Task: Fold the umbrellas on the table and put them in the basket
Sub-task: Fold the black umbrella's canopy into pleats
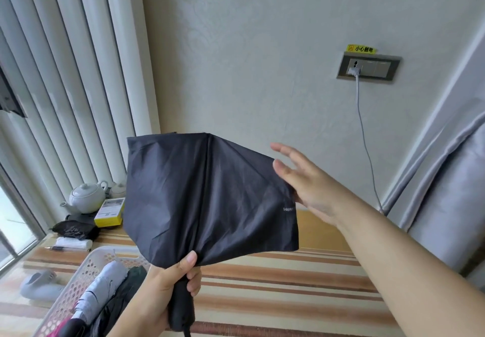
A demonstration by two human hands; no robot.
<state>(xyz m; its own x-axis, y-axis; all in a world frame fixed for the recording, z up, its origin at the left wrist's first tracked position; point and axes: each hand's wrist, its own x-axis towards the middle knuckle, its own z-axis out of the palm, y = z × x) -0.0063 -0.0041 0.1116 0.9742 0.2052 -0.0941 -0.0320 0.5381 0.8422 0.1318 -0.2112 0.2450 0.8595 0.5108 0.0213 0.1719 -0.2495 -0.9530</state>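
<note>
I hold a black umbrella [210, 192] upright above the table, its canopy collapsed but loose and spread wide. My left hand [168, 284] grips its black handle at the base of the cloth. My right hand [304, 187] is open with straight fingers, touching the canopy's right edge. At the lower left stands a white perforated basket [86, 268]. Inside it lie a folded pale grey umbrella [102, 284], a dark one [123, 297] and a pink-tipped one [68, 323].
The striped table [275, 284] runs to the wall. At its back left sit a white teapot [86, 197], a yellow box [110, 212], a black bundle [74, 229], a white roll and a pen. A cable [364, 140] hangs from the wall socket. Curtains flank both sides.
</note>
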